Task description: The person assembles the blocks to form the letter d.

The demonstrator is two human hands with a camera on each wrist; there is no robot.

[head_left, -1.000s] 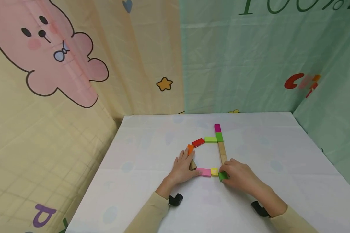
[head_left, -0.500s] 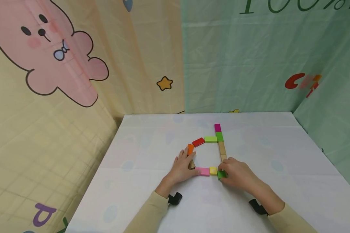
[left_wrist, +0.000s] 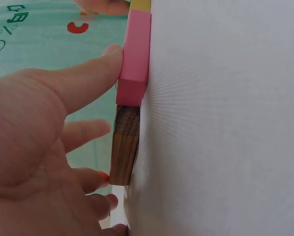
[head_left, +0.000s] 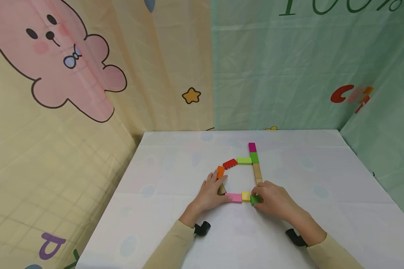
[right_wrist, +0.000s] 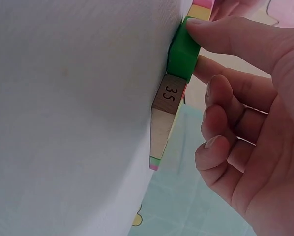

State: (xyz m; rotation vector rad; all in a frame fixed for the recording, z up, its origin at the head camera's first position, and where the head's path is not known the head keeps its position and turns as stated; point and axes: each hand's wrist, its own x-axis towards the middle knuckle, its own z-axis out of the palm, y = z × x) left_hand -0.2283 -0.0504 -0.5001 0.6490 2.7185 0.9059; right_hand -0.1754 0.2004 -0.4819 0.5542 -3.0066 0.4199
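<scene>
Several small wooden blocks form a loop with a stem on the white table. My right hand pinches a green block at the near right corner, thumb on one side and index finger on the other. Alongside it are a yellow block and a pink block. My left hand lies spread at the loop's left side. Its thumb touches the pink block; its fingers reach beside a dark wooden block and the orange block, which is partly covered in the head view.
Red and light green blocks make the loop's far side. Natural wood blocks, another green block and a magenta block line the right. Printed curtains stand behind the white table.
My right hand has shifted the near green block slightly left and away from me. The yellow and pink blocks have slid slightly left. My left hand stays nearly still.
</scene>
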